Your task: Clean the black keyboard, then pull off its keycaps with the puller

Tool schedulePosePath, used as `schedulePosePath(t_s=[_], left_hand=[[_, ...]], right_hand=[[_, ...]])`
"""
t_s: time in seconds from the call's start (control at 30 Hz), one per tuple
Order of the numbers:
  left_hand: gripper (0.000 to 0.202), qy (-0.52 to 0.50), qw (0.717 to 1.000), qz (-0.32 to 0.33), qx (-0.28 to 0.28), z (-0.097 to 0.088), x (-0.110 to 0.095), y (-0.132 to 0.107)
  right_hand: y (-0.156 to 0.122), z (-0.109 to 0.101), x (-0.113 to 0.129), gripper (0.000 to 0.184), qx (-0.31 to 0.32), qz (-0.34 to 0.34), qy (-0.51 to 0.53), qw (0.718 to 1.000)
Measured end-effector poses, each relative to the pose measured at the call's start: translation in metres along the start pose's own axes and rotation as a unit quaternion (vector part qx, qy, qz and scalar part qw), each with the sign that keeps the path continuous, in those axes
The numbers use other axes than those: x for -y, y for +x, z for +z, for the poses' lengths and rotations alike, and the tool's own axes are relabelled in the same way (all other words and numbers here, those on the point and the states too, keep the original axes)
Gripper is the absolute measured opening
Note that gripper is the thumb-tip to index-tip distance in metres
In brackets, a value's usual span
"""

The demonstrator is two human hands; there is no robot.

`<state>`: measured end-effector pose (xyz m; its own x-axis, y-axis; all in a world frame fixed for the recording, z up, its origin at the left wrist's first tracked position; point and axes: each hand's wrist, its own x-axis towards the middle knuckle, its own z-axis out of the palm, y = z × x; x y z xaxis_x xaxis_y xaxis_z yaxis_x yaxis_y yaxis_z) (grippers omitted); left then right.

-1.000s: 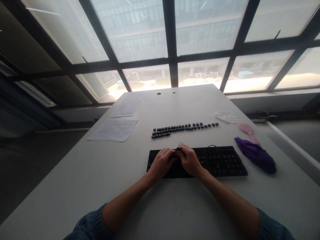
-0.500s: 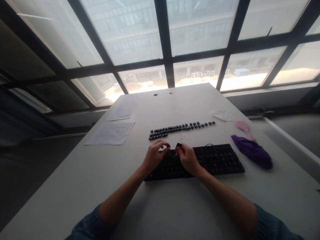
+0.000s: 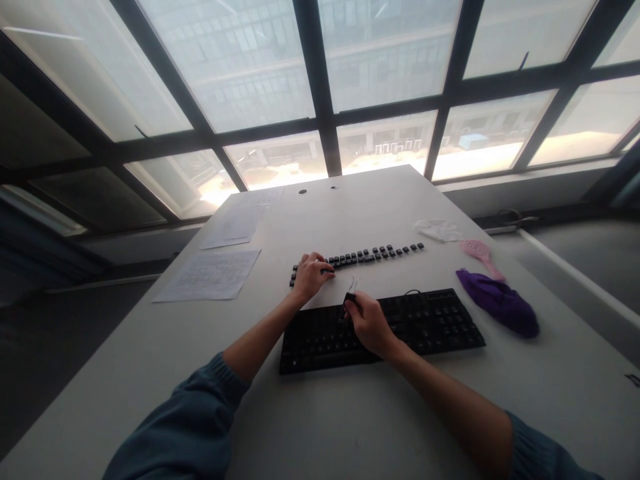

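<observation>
My left hand (image 3: 311,275) is over the left end of the rows of loose black keycaps (image 3: 367,257), its thumb and fingertips closed on a keycap (image 3: 327,271) at the lower row. The hand covers some of the keycaps there. My right hand (image 3: 369,321) grips the dark handle of a keycap puller (image 3: 351,298), whose thin wire prongs point up and away. It hovers over the middle of the black keyboard (image 3: 320,333), which lies across the desk in front of me. The keys beneath the right hand are hidden.
Sheets of written paper (image 3: 207,277) lie on the left of the white desk (image 3: 350,420). To the right are a crumpled white bag or cloth (image 3: 439,231), a pink hairbrush (image 3: 480,252) and a purple cloth pouch (image 3: 500,305). Large windows stand behind the desk.
My left hand has moved from above the keyboard, forward to the keycap rows, with the keycap in its fingers. My right hand stays over the keyboard with the puller. The view has shifted slightly.
</observation>
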<state>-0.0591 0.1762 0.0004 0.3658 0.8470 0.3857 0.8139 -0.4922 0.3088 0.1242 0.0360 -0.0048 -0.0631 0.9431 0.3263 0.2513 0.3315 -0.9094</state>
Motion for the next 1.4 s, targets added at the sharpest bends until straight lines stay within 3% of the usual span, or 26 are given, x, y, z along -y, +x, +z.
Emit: schedulePosePath(t_s=[0.43, 0.77, 1.07, 1.4], left_hand=[[0.012, -0.007, 1.0, 0.003, -0.005, 0.0, 0.003, -0.001], [0.01, 0.017, 0.999, 0.0, -0.039, -0.018, 0.006, -0.007], [0.011, 0.034, 0.999, 0.001, -0.011, -0.008, -0.006, -0.007], [0.006, 0.015, 1.0, -0.008, -0.01, -0.008, 0.003, -0.009]], right_hand=[[0.0, -0.001, -0.001, 0.022, 0.008, 0.001, -0.002, 1.0], [0.0, 0.001, -0.003, 0.023, 0.001, -0.001, 0.015, 1.0], [0.0, 0.001, -0.003, 0.023, 0.006, -0.007, 0.006, 1.0], [0.0, 0.001, -0.003, 0.022, 0.009, -0.011, 0.008, 1.0]])
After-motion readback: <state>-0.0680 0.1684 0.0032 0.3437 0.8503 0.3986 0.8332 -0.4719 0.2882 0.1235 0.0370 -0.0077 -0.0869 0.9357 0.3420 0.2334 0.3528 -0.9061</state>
